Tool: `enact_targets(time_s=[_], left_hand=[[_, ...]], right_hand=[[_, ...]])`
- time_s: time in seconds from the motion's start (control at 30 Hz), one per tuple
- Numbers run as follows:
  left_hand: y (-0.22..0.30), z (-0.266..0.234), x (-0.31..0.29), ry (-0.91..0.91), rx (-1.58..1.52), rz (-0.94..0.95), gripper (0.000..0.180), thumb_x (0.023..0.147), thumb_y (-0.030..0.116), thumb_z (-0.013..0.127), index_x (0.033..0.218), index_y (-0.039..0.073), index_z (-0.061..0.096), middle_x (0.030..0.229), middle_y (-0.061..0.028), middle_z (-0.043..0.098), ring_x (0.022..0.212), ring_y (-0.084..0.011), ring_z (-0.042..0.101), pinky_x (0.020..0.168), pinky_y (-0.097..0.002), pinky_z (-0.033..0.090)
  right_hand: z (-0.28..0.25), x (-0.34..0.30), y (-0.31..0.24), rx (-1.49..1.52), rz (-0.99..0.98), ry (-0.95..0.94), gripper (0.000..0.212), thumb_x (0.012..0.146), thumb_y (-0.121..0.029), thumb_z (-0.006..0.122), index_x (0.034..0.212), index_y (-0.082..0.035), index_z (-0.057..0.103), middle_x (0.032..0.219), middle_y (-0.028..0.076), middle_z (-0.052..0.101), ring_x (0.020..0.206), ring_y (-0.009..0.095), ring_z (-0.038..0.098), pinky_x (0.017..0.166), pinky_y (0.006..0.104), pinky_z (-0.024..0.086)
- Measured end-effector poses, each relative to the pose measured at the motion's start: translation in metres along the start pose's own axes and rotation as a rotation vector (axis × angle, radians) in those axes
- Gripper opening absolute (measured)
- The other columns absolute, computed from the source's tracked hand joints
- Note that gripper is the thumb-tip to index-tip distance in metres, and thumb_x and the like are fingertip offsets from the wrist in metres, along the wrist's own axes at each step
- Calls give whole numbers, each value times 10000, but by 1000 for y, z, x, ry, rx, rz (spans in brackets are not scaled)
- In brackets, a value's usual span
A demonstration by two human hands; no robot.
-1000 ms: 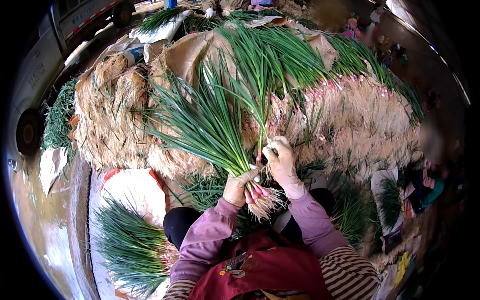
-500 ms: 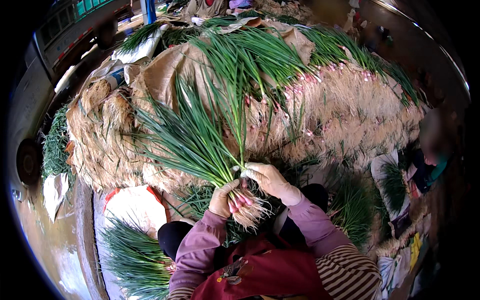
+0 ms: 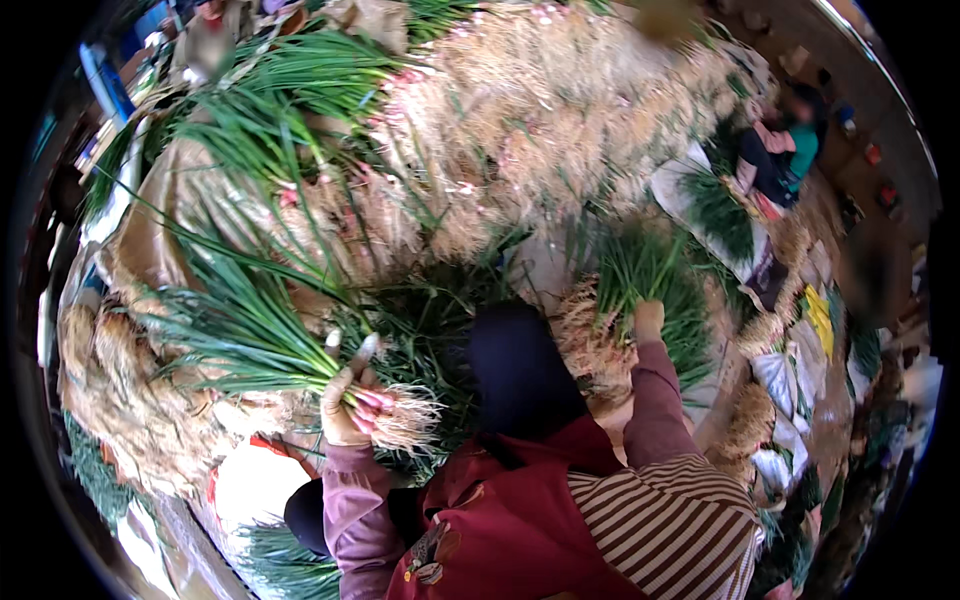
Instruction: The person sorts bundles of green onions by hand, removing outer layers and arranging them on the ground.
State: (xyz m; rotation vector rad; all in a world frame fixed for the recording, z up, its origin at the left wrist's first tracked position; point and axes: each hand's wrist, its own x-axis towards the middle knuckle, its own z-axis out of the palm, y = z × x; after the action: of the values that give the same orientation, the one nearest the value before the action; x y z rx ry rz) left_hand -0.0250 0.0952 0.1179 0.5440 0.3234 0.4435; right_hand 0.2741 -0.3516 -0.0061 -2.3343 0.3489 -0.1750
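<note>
My left hand (image 3: pixel 345 408), in a pale glove, holds a bunch of spring onions (image 3: pixel 270 350) near the bulbs. Two of its fingertips stick up beyond the stems. Long green leaves fan out to the far left, while the pink bulbs and pale stringy roots (image 3: pixel 408 415) point right. Out to the right, my right hand (image 3: pixel 649 322) reaches down into a pile of spring onions (image 3: pixel 675 290) lying on the ground. Leaves and the angle hide its fingers, so I cannot tell whether it grips any stems.
A large heap of spring onions, roots outward (image 3: pixel 560 110), fills the far side, with brown sacking (image 3: pixel 165 220) at its left. Loose green leaves (image 3: pixel 430 310) lie before me. A person (image 3: pixel 785 155) sits at the far right beside more onions; white and yellow bags (image 3: pixel 818 320) lie nearer.
My right hand has left the bunch and moved right, down to the pile. My left hand still holds the bunch, now lower and more level. The view has turned right.
</note>
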Motion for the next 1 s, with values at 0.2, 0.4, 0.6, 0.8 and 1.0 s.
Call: enact_targets(time_s=[0.2, 0.4, 0.6, 0.8, 1.0], left_hand=[[13, -15, -3, 40, 72, -207, 277, 813, 70, 572, 1056, -29, 482, 846, -176, 630, 530, -278, 625, 416, -331, 524], [17, -46, -18, 70, 146, -192, 180, 806, 60, 562, 967, 6, 503, 794, -148, 612, 499, -348, 618, 340, -345, 502], [25, -48, -29, 81, 314, -279, 233, 767, 32, 576, 978, -19, 494, 930, -178, 630, 518, -308, 629, 414, -357, 529], [2, -56, -38, 185, 456, -143, 497, 722, 27, 606, 1198, -23, 470, 1063, -133, 623, 737, -167, 634, 608, -270, 514], [-2, -42, -34, 150, 335, -145, 353, 742, -17, 608, 1078, -21, 501, 767, -122, 608, 463, -213, 592, 372, -290, 484]], right_hand=[[37, -60, -163, 341, -295, -528, 291, 879, -129, 514, 1131, 4, 573, 1075, 131, 612, 915, 225, 607, 744, 312, 480], [150, -186, -293, -390, -860, -1215, 362, 764, -336, 630, 889, 3, 654, 826, 163, 650, 737, 277, 621, 686, 368, 465], [243, -246, -252, 234, -345, -1163, 265, 787, -211, 665, 784, 47, 607, 664, 141, 616, 669, 239, 634, 628, 358, 465], [181, -261, -280, 382, -686, -1069, 159, 821, -132, 642, 914, -6, 612, 712, 86, 642, 600, 144, 585, 563, 285, 457], [136, -292, -311, 560, -217, -1412, 189, 886, -173, 568, 926, 2, 626, 793, 49, 623, 535, 96, 559, 480, 237, 478]])
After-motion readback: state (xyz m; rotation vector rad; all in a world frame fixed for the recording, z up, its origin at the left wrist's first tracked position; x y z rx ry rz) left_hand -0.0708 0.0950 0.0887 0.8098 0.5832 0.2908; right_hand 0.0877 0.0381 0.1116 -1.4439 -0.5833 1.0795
